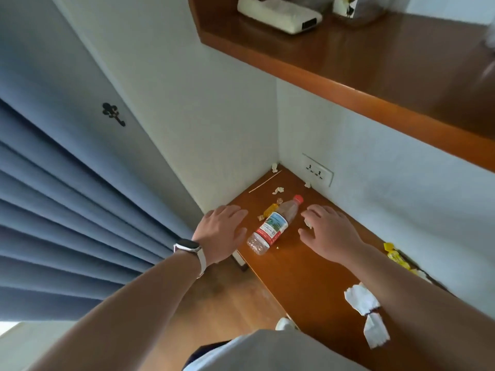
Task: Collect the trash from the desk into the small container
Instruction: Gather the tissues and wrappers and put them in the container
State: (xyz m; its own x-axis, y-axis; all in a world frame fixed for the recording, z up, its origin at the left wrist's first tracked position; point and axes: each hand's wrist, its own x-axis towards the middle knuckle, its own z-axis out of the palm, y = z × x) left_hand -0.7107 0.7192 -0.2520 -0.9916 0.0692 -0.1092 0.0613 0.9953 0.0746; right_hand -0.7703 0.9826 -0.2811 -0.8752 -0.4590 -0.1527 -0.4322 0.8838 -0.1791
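Two hands, left hand (222,231) and right hand (330,232), spread open, flank one bottle (272,226); two yellow wrappers (270,209) (396,255) lie apart.

Soft, even, rather dim light fills the scene, with one overexposed patch below the curtain (53,210) at the lower left. The table (308,263) carries a faint sheen and only weak shadows. Wide-angle distortion slants the wall (214,116) and the shelf (348,84). The shelf top and the right edge are smeared with blur.
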